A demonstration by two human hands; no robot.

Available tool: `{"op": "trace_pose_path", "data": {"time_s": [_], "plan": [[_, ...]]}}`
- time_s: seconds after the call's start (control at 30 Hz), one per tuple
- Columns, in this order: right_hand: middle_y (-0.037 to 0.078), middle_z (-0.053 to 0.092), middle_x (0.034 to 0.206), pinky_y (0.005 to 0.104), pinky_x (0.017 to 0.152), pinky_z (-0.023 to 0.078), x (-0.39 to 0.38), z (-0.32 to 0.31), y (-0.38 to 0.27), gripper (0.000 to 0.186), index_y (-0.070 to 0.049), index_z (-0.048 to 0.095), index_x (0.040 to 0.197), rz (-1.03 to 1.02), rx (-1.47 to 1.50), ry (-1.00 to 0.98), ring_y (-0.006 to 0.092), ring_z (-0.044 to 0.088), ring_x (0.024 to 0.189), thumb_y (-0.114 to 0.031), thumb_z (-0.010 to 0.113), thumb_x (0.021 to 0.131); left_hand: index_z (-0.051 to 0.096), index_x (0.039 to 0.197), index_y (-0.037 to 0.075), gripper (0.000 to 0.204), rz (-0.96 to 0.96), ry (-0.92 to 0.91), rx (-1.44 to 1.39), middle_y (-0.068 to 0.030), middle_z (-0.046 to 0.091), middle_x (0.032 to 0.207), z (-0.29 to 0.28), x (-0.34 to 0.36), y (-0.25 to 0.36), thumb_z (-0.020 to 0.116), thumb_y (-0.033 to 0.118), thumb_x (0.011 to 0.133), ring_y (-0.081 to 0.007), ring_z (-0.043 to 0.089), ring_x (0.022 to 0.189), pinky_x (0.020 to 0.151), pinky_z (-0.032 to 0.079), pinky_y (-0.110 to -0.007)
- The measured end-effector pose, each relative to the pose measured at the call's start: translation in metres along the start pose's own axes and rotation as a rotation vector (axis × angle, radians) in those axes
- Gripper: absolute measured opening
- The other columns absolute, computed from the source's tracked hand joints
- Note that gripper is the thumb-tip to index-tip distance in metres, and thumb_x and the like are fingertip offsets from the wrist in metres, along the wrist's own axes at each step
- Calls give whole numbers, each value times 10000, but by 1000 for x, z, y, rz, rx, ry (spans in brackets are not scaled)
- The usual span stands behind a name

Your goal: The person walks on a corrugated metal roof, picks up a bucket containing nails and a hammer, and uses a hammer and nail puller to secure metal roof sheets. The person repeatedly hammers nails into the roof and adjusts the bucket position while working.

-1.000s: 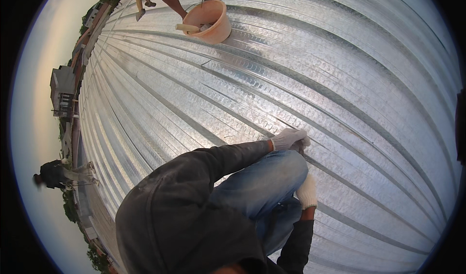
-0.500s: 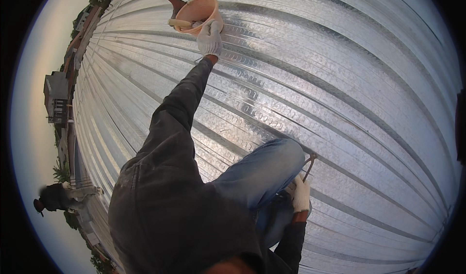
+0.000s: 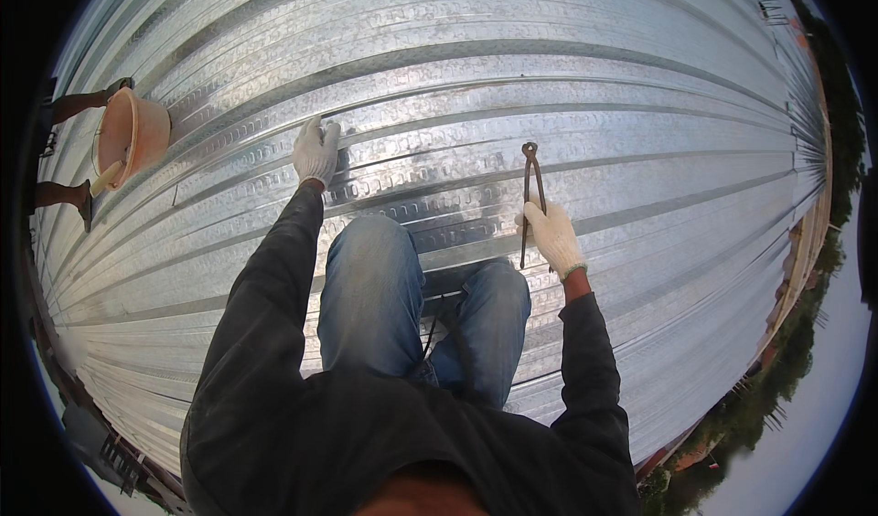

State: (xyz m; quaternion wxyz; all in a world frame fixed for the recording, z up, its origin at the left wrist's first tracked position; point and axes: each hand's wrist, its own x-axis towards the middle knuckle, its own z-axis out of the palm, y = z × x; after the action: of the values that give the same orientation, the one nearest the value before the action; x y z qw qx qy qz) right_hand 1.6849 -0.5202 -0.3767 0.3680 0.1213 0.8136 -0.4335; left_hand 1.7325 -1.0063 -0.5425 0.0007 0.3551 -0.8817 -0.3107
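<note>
Holds dark pincers in the gloved right hand, wrapped round one handle, with the other handle standing off to the left. Carries the tool over the middle of the corrugated metal decking, well in from its left and right edges. Reaches forward and left with the gloved left hand, fingers loosely spread and apparently empty, just beside a lengthwise seam; cannot tell of any contact, or of anything small under the palm. Looks, as a judgement, like a placing step: tool ready on one side, feeling or steadying on the other. Calls next for a chosen spot on the metal, a grip across both handles (hard to manage with one standing loose), and left fingers clear of the biting end. Note too, near the decking's left edge, a pinkish bucket with a wooden-handled tool leaning in it, beside a co-worker's legs.
</note>
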Motion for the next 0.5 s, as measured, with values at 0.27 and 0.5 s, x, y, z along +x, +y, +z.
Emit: {"op": "trace_pose_path", "data": {"time_s": [0.27,0.5], "plan": [[192,781,909,492,880,579,-55,-22,52,473,35,729,1141,7,5,347,361,771,879,-401,547,1105,884,1243,136,626,135,106,353,-148,808,1388,42,-31,55,492,601,1094,-444,772,1165,1060,537,-552],[217,808,941,523,882,587,-277,108,211,438,24,767,1237,710,-66,613,374,804,925,-332,547,1110,864,1310,142,728,74,0,443,-129,794,1433,32,-37,72,369,631,1096,-422,769,1198,1037,558,-562]]}}
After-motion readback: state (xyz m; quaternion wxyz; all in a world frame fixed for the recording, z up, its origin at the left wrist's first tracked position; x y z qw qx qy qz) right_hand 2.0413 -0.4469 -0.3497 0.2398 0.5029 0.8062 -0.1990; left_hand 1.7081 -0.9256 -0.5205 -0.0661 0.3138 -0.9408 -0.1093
